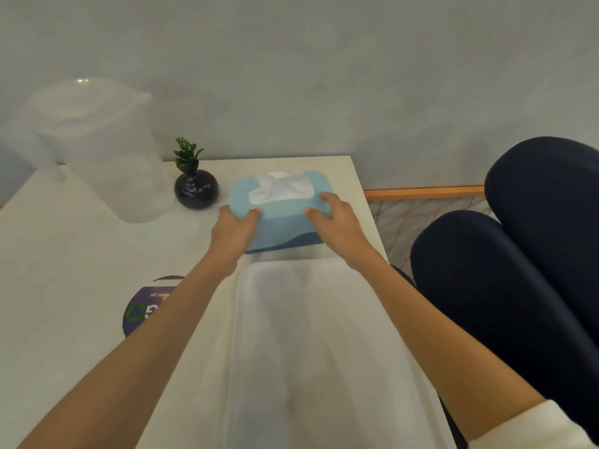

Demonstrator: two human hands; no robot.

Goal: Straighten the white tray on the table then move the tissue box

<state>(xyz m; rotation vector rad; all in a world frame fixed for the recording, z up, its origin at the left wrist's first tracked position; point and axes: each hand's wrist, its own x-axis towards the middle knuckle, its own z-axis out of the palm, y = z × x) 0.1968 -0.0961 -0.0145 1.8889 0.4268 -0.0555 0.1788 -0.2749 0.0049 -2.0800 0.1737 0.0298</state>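
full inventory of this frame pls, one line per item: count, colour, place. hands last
tissue box: 1, light blue with white tissue at the top slot, far right part of the table, beyond the tray
white tray: 1, white, near right part of the table, long side running away from the camera
table: 1, white, fills the lower left and centre
vase: 1, dark and round, holding a small green plant, left of the tissue box
jug: 1, clear plastic, far left of the table
round sticker: 1, purple with green ring, on the table left of the tray, partly hidden by the left arm
chair: 1, dark navy, right of the table
left hand: 1, gripping the box's left end
right hand: 1, gripping the box's right end
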